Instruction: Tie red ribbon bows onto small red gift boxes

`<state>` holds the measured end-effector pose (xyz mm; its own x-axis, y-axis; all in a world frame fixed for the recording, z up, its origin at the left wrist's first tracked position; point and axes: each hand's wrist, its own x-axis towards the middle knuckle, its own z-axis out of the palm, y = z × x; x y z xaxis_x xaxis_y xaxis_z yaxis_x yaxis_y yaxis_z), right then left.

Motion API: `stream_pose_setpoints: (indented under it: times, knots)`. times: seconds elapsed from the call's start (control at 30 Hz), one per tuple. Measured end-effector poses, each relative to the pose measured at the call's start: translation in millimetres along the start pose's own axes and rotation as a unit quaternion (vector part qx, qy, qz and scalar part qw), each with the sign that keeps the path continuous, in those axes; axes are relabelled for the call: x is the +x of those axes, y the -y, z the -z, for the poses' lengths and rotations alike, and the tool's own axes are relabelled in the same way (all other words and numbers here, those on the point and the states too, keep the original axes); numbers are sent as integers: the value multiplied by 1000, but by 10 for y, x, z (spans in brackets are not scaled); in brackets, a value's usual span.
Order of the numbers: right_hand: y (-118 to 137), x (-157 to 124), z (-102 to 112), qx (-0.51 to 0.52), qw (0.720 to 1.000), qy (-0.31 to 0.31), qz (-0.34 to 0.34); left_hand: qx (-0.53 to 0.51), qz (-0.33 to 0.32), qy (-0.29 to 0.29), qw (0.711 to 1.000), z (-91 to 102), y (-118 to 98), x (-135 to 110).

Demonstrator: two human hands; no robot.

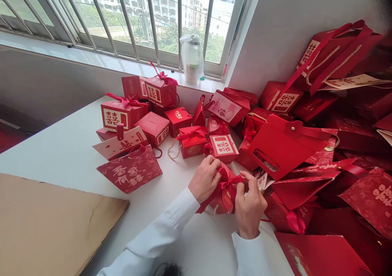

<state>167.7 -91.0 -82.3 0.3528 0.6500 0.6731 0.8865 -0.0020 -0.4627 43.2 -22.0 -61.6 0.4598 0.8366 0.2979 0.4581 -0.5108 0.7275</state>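
Note:
A small red gift box [228, 196] sits on the white table in front of me, with a red ribbon [228, 181] tied in a bow across its top. On the bow's left side, my left hand [206, 179] pinches the ribbon between closed fingers. My right hand [250, 202] grips the ribbon on the other side, thumb against the curled fingers. Part of the box is hidden behind both hands. A bit of twisted cord shows at its lower edge. Just beyond stands another red box [223, 145] with a cream label.
Several red gift boxes [154, 128] and a folded red bag [130, 168] stand to the left. A large heap of red bags [294, 145] crowds the right. Cardboard [55, 223] lies at the lower left. A bagged jar [192, 59] stands on the windowsill.

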Motion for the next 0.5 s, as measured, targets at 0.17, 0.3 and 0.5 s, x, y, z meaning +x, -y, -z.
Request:
stream_pose_setpoints:
  times: [0.17, 0.3, 0.5]
  knots:
    - [-52, -37, -55, -45, 998, -35, 29, -2, 5, -1, 1000, 2, -5, -7]
    - [-94, -51, -53, -63, 997, -17, 32, -4, 2, 8, 1000, 8, -5, -6]
    - [-142, -70, -32, -60, 997, 7, 38, -13, -1, 17, 1000, 20, -1, -8]
